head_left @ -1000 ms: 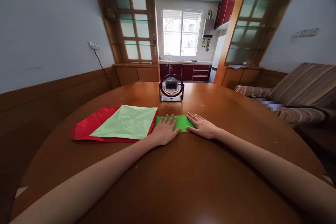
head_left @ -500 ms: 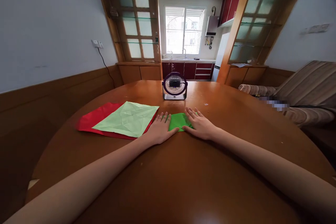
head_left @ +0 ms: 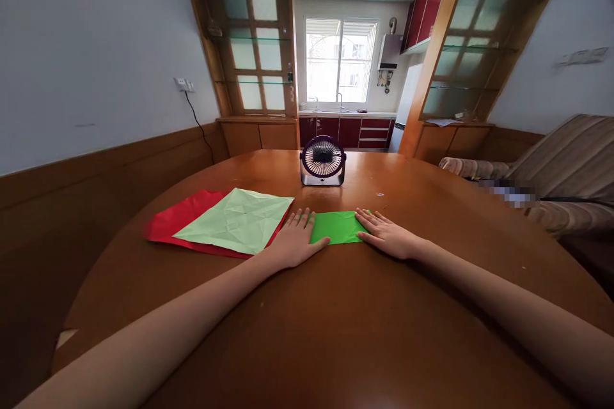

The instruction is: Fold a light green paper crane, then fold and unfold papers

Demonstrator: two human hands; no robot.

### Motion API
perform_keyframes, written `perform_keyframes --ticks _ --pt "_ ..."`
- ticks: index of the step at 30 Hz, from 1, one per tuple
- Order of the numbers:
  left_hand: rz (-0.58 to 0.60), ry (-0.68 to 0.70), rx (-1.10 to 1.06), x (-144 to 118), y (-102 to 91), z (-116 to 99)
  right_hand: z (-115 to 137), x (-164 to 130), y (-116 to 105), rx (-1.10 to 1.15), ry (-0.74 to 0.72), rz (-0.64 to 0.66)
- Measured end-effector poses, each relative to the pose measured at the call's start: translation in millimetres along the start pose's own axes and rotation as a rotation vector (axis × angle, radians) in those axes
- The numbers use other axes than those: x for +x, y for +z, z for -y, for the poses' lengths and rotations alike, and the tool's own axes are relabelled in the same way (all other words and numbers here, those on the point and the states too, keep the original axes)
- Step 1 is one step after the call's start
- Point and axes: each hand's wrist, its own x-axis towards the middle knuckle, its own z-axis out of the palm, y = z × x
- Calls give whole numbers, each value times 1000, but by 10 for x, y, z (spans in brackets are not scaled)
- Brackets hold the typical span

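Note:
A bright green sheet of paper [head_left: 337,227] lies flat on the table in front of me, its two ends partly hidden under my hands. My left hand [head_left: 298,239] rests open on its left end, fingers stretched forward and the thumb out along the near edge. On the right end lies my right hand [head_left: 388,235], palm down and open, its fingertips on the paper. Just left of my left hand is a creased pale green sheet [head_left: 235,220], which lies on top of a red sheet [head_left: 185,211].
A small round fan [head_left: 323,158] on a stand is beyond the green paper on the wooden table [head_left: 307,332]. Past the table's right edge is a striped sofa [head_left: 561,166]. A black cord [head_left: 194,116] hangs from the left wall socket.
My right hand has slid to the right along the green paper, uncovering more of its middle. My left hand stays on the left end. The whole view has shifted slightly.

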Motion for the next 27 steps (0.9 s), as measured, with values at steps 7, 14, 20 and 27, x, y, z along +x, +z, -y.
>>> perform_keyframes --ticks 7,14,20,27 --pt "-115 5 -12 -28 -103 -19 157 -84 -99 4 26 -123" --pt "-253 102 32 -79 -137 -45 97 -89 -90 136 74 -372" --pt "-298 99 -146 -55 -134 -8 -66 -65 -51 458 154 -361" --pt "-557 228 -323 -53 -185 17 39 -74 -131 557 107 -568"
